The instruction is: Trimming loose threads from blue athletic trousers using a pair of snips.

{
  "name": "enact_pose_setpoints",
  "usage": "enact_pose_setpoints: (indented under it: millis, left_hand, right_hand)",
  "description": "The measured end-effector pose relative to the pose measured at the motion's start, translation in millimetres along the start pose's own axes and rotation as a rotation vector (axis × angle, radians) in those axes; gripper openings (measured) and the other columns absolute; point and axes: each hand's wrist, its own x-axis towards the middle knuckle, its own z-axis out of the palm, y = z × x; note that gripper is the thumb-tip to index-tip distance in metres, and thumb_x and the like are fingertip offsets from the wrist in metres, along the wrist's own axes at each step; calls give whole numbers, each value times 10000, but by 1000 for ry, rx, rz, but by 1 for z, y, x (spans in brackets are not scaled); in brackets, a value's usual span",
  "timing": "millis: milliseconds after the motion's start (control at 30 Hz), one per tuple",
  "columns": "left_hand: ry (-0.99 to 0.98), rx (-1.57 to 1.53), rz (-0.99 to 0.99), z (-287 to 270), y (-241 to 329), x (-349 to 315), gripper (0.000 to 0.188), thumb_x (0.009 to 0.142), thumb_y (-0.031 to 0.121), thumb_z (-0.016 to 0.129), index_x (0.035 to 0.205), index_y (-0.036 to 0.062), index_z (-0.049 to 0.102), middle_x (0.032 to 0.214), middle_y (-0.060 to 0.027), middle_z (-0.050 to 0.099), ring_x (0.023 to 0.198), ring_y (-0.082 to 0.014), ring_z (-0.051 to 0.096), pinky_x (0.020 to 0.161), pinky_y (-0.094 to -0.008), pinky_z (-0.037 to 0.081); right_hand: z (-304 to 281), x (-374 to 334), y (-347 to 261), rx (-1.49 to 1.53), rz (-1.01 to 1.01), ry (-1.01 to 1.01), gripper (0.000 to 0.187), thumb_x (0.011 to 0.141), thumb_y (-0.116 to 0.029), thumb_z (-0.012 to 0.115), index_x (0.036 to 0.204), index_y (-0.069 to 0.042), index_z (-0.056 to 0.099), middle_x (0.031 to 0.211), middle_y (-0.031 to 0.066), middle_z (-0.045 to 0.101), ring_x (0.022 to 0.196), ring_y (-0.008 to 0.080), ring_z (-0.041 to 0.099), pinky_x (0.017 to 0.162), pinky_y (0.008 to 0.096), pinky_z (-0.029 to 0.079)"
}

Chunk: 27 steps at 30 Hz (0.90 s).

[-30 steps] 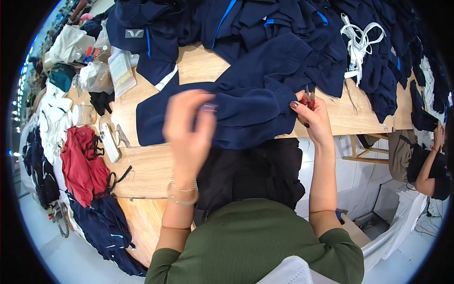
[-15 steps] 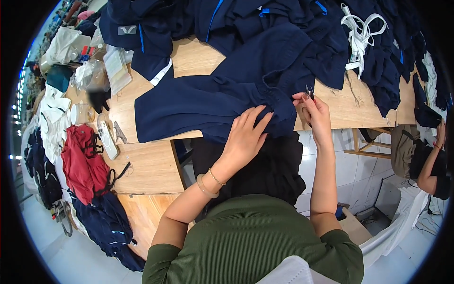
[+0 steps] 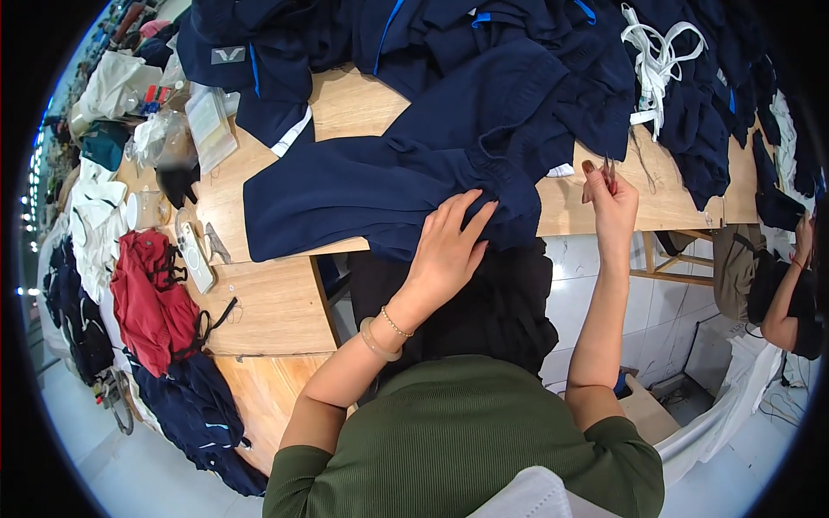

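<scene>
Navy trousers (image 3: 345, 190) with a gathered elastic waistband (image 3: 496, 160) lie across the front edge of the wooden table. My left hand (image 3: 447, 244) rests on the cloth just below the waistband, fingers stretched out and slightly apart, holding nothing. To the right of the trousers my right hand (image 3: 615, 214) is raised over the table edge, closed around small thread snips (image 3: 611, 171). Their pointed blades stick up past my fingers; the handle is hidden in my palm. A gap separates this hand from the cloth.
Heaped navy garments (image 3: 414, 43) cover the table's far side. A white strap bundle (image 3: 661, 69) lies at the far right. On the left are a phone (image 3: 196, 259), a red bag (image 3: 151, 302) and white cloth (image 3: 97, 207). Another person's hand (image 3: 804, 237) shows at the right edge.
My right hand has moved right, away from the waistband, with the snips still in it. A small white piece now shows on the table beside the trousers. My left hand stays in place.
</scene>
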Motion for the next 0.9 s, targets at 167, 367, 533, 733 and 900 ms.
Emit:
enact_pose_setpoints:
  millis: [167,367,533,733,900]
  left_hand:
    - [12,-5,13,1,-1,0,554,802,51,688,1331,72,526,1381,-151,463,1266,-336,460,1021,-434,394]
    - [36,-12,-53,-12,-10,7,543,794,74,715,1314,88,560,1371,-141,483,1261,-344,464,1036,-429,382]
    - [208,143,-100,-42,-58,24,555,767,199,763,1276,69,583,1270,-126,562,1216,-322,508,978,-426,408]
    - [362,397,-311,-67,-115,19,429,841,187,716,1235,54,611,1231,-105,596,1176,-303,543,963,-412,415]
    - [527,-118,14,-70,-11,44,208,796,-25,683,999,20,684,1017,-115,640,959,-300,623,838,-364,507]
  right_hand:
    - [27,-7,-3,57,12,-33,189,912,-151,697,867,33,686,693,-4,612,627,41,497,594,204,398]
    - [54,-1,-15,-46,125,-245,230,879,-169,744,790,36,690,728,-28,629,687,22,500,631,191,392]
    - [66,24,-7,325,210,40,235,894,-200,740,760,-12,690,726,-54,609,679,23,467,651,209,382]
    - [78,47,-3,279,227,39,184,883,-188,755,805,-39,678,756,-33,640,659,29,517,623,205,418]
    - [78,18,-51,391,227,89,243,872,-180,763,715,-40,642,676,-46,591,613,24,456,577,204,372]
